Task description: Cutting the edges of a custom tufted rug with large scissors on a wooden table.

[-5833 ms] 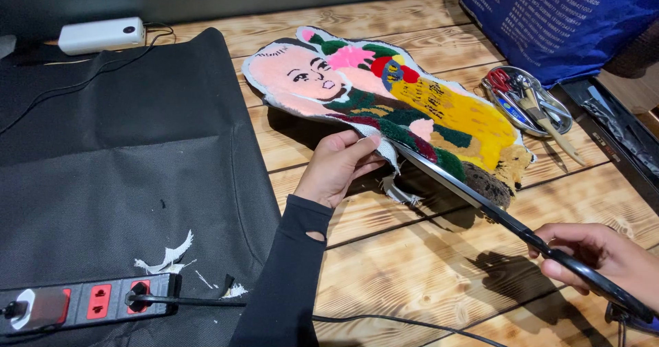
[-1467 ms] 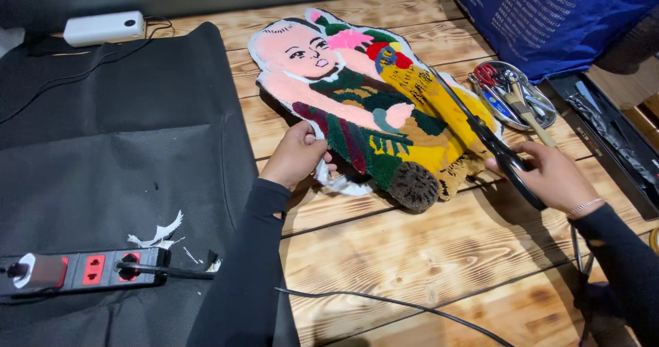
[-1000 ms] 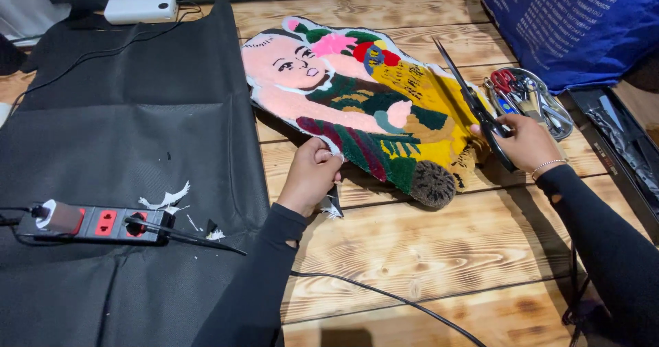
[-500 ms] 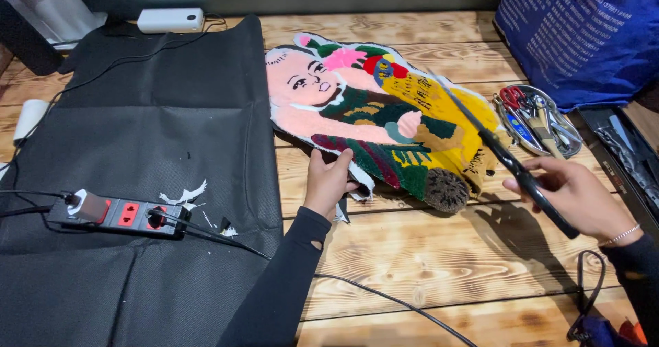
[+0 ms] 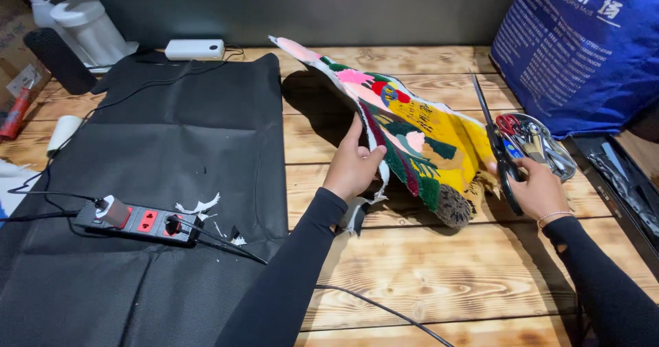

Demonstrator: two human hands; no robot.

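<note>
On the wooden tabletop (image 5: 439, 278), the colourful tufted rug piece (image 5: 419, 141) is lifted at its edge by the left hand (image 5: 353, 165), closed on it. The long scissors (image 5: 498, 144) are gripped by the right hand (image 5: 539, 189). The edge should be kept taut and the blades pointed away, toward the blue bag (image 5: 583, 45).

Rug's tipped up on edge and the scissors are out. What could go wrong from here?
1. The right hand holds long scissors with the blades close to the rug; a slip might snag the pile.
2. The left hand props the rug by one edge, so it may flop back onto the table.
3. A loose cable crosses the table near the forearms and could catch a sleeve.
</note>
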